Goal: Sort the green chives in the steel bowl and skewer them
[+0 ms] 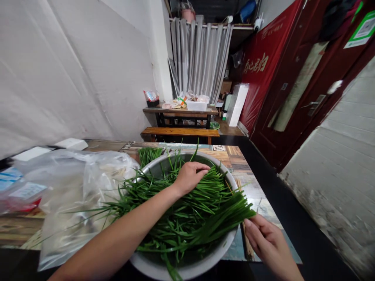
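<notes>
Lower right, the right hand is pinching green stalks, seemingly sorting; centre, left hand grip unclear, next probably calling for alignment

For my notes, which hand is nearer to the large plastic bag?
Left. Left hand: over the greens, right of the plastic bag. Right hand: farther right, at the basin's rim.

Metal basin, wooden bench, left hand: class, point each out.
Metal basin (208,267): head view, on the near rim.
Wooden bench (180,132): head view, on the seat.
Left hand (188,178): head view, back of the hand.
</notes>
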`<move>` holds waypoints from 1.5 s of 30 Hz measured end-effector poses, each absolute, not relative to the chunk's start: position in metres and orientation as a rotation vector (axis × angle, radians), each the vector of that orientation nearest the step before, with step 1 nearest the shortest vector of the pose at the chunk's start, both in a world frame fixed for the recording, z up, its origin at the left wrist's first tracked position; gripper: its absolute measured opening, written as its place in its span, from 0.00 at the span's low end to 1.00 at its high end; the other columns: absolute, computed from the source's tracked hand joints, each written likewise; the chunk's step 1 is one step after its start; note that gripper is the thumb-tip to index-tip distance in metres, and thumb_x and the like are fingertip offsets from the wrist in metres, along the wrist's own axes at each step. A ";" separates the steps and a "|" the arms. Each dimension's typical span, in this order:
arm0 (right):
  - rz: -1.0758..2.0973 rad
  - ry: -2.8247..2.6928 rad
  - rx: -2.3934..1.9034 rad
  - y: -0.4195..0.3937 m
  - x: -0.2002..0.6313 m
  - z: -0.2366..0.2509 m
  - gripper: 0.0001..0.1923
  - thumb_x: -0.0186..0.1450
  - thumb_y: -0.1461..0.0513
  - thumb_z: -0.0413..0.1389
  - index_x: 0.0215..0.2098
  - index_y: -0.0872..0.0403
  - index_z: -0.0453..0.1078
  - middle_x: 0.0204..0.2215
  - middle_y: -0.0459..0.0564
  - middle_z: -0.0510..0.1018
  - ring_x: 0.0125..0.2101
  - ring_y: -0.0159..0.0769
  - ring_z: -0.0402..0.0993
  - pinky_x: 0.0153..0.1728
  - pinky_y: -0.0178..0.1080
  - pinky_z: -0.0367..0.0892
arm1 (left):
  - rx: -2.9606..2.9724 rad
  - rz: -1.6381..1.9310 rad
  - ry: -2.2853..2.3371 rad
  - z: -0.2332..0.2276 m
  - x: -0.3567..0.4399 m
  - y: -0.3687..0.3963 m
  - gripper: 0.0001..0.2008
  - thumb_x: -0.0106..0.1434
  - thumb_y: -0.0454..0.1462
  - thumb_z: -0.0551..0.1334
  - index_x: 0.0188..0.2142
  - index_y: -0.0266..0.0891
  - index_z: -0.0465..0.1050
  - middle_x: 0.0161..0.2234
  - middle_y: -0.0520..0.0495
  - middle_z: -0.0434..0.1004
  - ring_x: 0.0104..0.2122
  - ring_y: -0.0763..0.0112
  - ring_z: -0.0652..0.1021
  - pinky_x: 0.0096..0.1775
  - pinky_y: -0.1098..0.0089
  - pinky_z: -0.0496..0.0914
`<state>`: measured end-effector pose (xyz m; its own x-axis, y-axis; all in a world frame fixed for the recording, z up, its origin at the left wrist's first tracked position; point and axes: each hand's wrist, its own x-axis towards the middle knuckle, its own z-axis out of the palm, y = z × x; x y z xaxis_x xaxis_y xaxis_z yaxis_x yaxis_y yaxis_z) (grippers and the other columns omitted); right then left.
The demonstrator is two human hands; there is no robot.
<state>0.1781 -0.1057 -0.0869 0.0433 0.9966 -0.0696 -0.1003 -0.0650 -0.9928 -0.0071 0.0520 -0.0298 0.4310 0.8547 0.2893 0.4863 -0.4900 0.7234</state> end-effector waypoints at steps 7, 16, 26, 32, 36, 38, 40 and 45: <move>1.225 -0.984 -1.216 -0.112 0.173 -0.087 0.16 0.57 0.50 0.56 0.28 0.55 0.65 0.11 0.34 0.50 0.12 0.21 0.41 0.12 0.27 0.39 | 2.638 0.534 1.150 -0.071 -0.009 0.069 0.07 0.54 0.35 0.61 0.32 0.41 0.78 0.32 0.47 0.77 0.35 0.68 0.73 0.41 0.69 0.64; 1.308 -1.072 -1.221 -0.103 0.182 -0.095 0.15 0.61 0.50 0.52 0.33 0.55 0.64 0.12 0.34 0.51 0.12 0.21 0.43 0.13 0.27 0.40 | 2.696 0.666 1.096 -0.058 -0.005 0.063 0.10 0.59 0.36 0.55 0.35 0.39 0.76 0.34 0.45 0.77 0.37 0.67 0.74 0.41 0.67 0.64; 1.342 -1.079 -1.178 -0.097 0.179 -0.087 0.15 0.61 0.51 0.52 0.29 0.55 0.60 0.13 0.34 0.48 0.13 0.21 0.39 0.13 0.28 0.36 | 2.144 0.904 0.999 -0.041 0.006 0.046 0.07 0.54 0.36 0.58 0.31 0.36 0.72 0.29 0.48 0.76 0.30 0.72 0.75 0.35 0.73 0.68; 1.335 -1.087 -1.192 -0.095 0.180 -0.091 0.17 0.61 0.50 0.52 0.25 0.54 0.59 0.13 0.34 0.49 0.12 0.21 0.41 0.13 0.28 0.37 | 1.809 0.781 0.898 -0.037 0.009 0.042 0.15 0.55 0.36 0.57 0.41 0.32 0.73 0.32 0.44 0.79 0.29 0.71 0.77 0.35 0.70 0.71; 1.325 -1.102 -1.178 -0.095 0.178 -0.089 0.15 0.62 0.51 0.51 0.27 0.54 0.59 0.14 0.33 0.47 0.13 0.21 0.38 0.13 0.28 0.36 | 1.810 0.815 0.877 -0.038 0.007 0.042 0.15 0.54 0.37 0.58 0.39 0.33 0.75 0.36 0.43 0.79 0.36 0.67 0.77 0.42 0.68 0.70; 1.328 -1.095 -1.167 -0.094 0.177 -0.087 0.15 0.62 0.51 0.51 0.28 0.54 0.60 0.14 0.34 0.47 0.14 0.21 0.38 0.13 0.29 0.36 | 1.875 0.855 0.894 -0.037 0.006 0.042 0.13 0.54 0.36 0.58 0.38 0.34 0.76 0.39 0.44 0.78 0.40 0.67 0.76 0.45 0.68 0.68; 1.330 -1.078 -1.147 -0.093 0.176 -0.085 0.15 0.61 0.51 0.52 0.29 0.54 0.61 0.14 0.34 0.48 0.14 0.22 0.39 0.14 0.29 0.37 | 1.940 0.890 0.923 -0.034 0.005 0.040 0.12 0.53 0.35 0.59 0.36 0.35 0.77 0.41 0.44 0.77 0.42 0.67 0.75 0.47 0.68 0.66; 1.339 -1.049 -1.140 -0.091 0.174 -0.082 0.16 0.59 0.50 0.54 0.27 0.54 0.61 0.15 0.34 0.47 0.14 0.21 0.38 0.14 0.29 0.36 | 1.923 0.820 0.967 -0.027 0.007 0.034 0.14 0.53 0.35 0.58 0.38 0.34 0.76 0.36 0.45 0.79 0.36 0.68 0.77 0.43 0.69 0.68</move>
<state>0.1735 -0.0913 -0.0817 -0.0064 0.9971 -0.0763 -0.1647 -0.0763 -0.9834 0.0073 0.0343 -0.0274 0.4943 0.8496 0.1839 0.3201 -0.3746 0.8702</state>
